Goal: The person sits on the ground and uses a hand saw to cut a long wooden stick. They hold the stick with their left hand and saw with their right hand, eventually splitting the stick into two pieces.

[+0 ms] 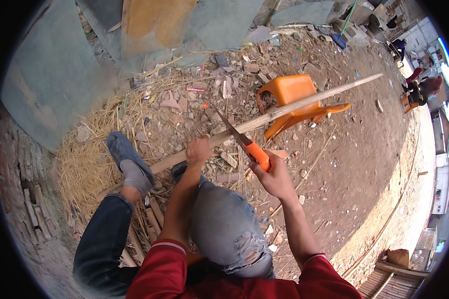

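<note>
Two red sleeves (157,271) enter at the lower edge of my head view, with a jeans-clad knee (219,214), ripped at one spot, between them. Just past it, my left hand (198,149) has its fingers closed over a long wooden pole (272,115), and my right hand (273,174) has its fingers wrapped around the orange handle of a handsaw (239,137). The blade lies across the pole, right of the left hand; whether its teeth touch the wood I can't tell. The pole slants from beside a grey-blue shoe (119,149) up to the right, crossing an orange plastic stool (290,88). Around them I see straw (87,167) and broken rubble (227,84) on the dirt ground. Farther off stand bluish panels (50,74), and at far right a person (426,89) sits.
</note>
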Demonstrator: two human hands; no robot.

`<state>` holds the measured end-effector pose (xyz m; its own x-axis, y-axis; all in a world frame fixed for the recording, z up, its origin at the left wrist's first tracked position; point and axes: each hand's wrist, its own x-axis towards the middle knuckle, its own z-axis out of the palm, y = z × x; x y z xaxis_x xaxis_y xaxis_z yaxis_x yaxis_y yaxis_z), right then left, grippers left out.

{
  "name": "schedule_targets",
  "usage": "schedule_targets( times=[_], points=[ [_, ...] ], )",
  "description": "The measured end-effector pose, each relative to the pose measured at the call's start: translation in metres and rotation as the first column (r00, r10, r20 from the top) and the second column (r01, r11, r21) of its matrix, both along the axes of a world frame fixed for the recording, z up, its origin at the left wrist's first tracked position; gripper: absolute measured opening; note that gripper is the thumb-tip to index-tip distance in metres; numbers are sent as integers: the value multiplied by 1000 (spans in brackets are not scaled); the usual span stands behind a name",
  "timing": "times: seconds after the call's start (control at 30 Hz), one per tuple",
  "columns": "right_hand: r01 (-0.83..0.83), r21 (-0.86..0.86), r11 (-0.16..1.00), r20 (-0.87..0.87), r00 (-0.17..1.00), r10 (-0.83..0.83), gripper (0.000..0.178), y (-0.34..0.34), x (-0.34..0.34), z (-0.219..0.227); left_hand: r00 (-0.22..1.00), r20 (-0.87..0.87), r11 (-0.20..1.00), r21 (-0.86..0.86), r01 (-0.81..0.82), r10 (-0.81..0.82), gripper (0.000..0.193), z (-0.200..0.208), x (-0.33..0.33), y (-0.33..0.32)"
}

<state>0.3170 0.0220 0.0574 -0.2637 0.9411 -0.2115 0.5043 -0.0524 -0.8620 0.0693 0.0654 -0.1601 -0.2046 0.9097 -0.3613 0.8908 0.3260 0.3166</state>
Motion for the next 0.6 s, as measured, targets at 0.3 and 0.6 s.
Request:
schedule_targets(
  times=[0.3,0.6],
  points=[
    [153,190,970,-375,924,-72,20,47,-39,165,1000,16,1000,12,21,-21,39,-8,-3,-2],
    [243,121,962,-124,966,-229,15,-45,5,4,973,220,968,-224,113,-62,46,-16,-36,41]
  ],
)
